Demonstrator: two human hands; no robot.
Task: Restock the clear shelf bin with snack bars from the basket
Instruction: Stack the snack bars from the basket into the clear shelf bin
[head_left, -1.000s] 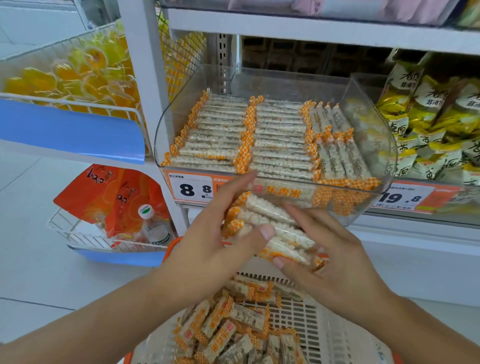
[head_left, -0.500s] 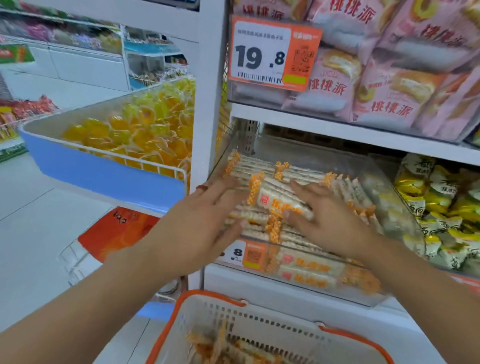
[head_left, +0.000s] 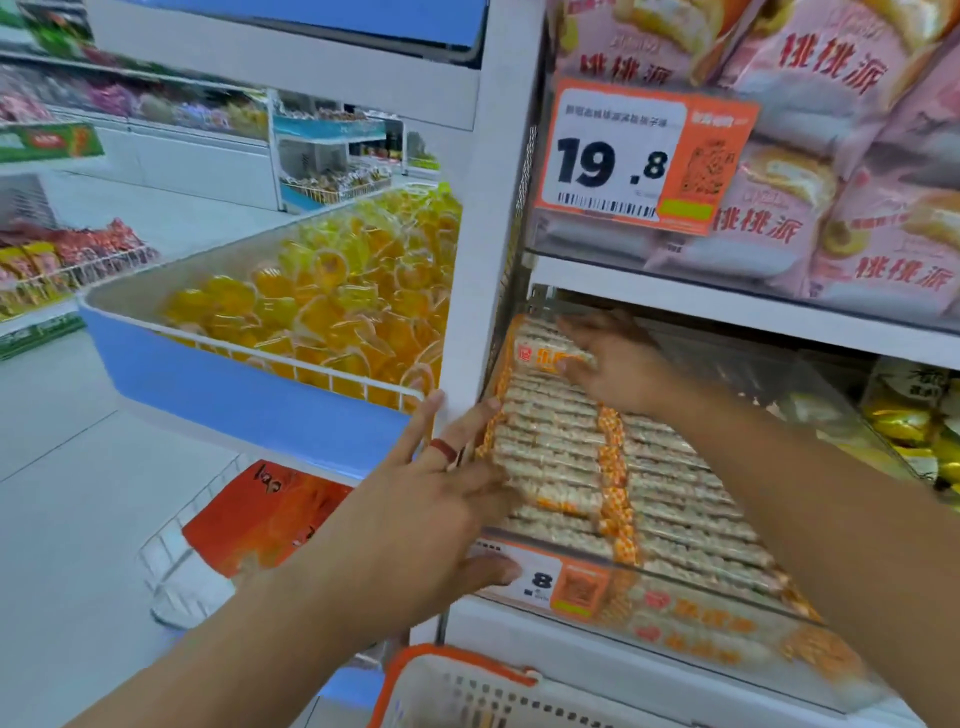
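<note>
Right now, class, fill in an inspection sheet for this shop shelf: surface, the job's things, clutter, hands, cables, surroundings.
Surface: white shelf carrying the clear bin, tilted toward the aisle.
Job's things: snack bars lie in rows in the bin; one bar sits on top at the back left. Only the basket rim shows.
Clutter: price tag on the bin front.
Hands: left hand lies with straight fingers against the front left bars; right hand reaches to the back bar, grip blurred.
Cables: nothing seen.
Surroundings: pink cake bags above, yellow jelly cups to the left, yellow packets to the right.
</note>
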